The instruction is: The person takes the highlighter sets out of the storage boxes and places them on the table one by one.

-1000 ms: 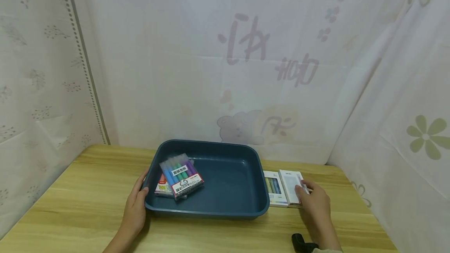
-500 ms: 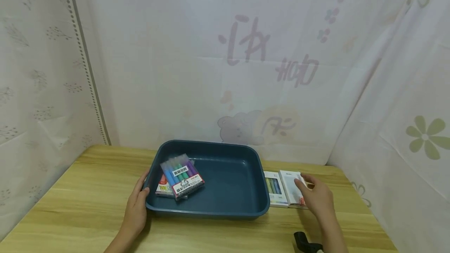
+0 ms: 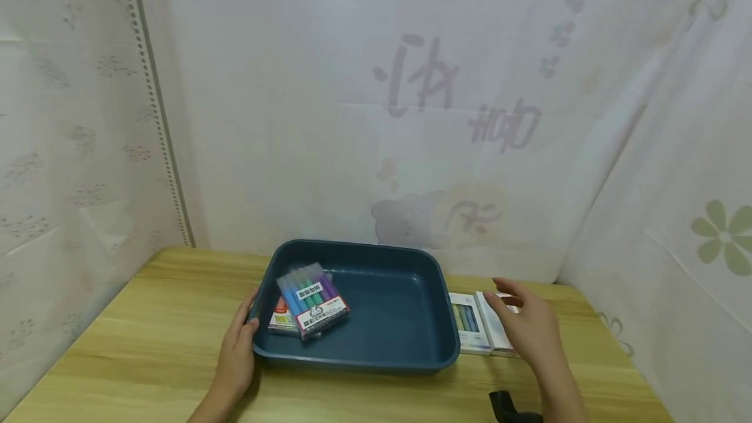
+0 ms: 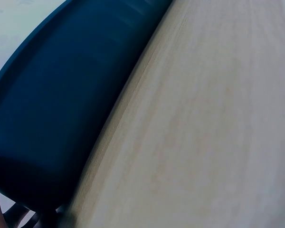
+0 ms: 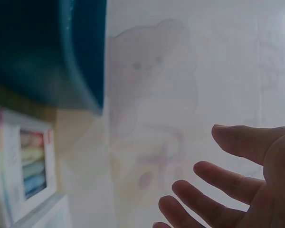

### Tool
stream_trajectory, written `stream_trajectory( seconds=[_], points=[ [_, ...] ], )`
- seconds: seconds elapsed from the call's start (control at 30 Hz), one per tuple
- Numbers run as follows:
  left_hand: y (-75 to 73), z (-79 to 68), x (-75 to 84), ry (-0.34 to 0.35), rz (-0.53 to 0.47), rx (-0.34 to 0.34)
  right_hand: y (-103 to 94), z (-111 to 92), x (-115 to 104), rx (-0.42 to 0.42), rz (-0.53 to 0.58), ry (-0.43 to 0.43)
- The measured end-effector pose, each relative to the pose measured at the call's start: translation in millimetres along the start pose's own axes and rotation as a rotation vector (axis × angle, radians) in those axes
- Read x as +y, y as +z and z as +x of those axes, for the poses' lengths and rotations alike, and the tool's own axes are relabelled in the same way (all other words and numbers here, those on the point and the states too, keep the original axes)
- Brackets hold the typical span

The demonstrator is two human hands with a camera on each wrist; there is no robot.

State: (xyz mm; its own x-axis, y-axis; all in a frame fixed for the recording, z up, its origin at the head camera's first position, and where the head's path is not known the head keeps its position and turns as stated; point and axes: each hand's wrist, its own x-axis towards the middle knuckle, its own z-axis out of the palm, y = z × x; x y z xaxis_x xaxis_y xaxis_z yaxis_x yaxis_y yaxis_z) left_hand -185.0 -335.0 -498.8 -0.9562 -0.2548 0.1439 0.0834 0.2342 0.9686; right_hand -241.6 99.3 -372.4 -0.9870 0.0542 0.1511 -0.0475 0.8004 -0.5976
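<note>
My left hand [image 3: 236, 352] grips the left side of a dark blue plastic basin [image 3: 390, 318], thumb at the rim and fingers along the outer wall. In the basin's left part a clear pack of coloured markers [image 3: 313, 299] lies slanted over another packet [image 3: 282, 320] with a red and yellow label. My right hand [image 3: 531, 325] hovers with spread, slightly bent fingers and holds nothing. Beneath it is a white box [image 3: 495, 322], partly hidden by the hand. A white box with a window showing coloured sticks [image 3: 470, 325] lies between that box and the basin.
The wooden table [image 3: 352, 403] ends at a patterned cloth [image 3: 305, 149] at the back, with more cloth on both sides. A black strap-like piece [image 3: 511, 408] sits at my right wrist. The basin's wall [image 5: 80, 61] rises beside the windowed box in the right wrist view.
My right hand has come up off the white box and moved slightly left, its fingers spreading. The left hand stays at the basin. The head view has shifted a little.
</note>
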Motion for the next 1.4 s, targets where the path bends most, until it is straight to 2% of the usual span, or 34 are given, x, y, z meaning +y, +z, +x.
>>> stream_trajectory(
  seconds=[0.27, 0.63, 0.97, 1.17, 1.4],
  points=[
    [0.2, 0.9, 2.9, -0.034, -0.005, -0.005, 6.0, 0, -34, 0.01, 0.066, -0.074],
    [-0.9, 1.3, -0.3, -0.011, -0.005, 0.004, 30.7, 0, -73, -0.067, 0.205, -0.088],
    [1.4, 0.4, 0.6, -0.019, -0.029, 0.012, 41.9, 3, -105, -0.08, 0.232, -0.15],
    [2.3, 0.8, 0.7, -0.02, -0.02, 0.005, 51.7, 3, -120, -0.088, 0.27, -0.165],
    [2.0, 1.4, 0.9, -0.004, -0.02, 0.015, 73.7, 3, -129, -0.118, 0.337, -0.179]
  ],
)
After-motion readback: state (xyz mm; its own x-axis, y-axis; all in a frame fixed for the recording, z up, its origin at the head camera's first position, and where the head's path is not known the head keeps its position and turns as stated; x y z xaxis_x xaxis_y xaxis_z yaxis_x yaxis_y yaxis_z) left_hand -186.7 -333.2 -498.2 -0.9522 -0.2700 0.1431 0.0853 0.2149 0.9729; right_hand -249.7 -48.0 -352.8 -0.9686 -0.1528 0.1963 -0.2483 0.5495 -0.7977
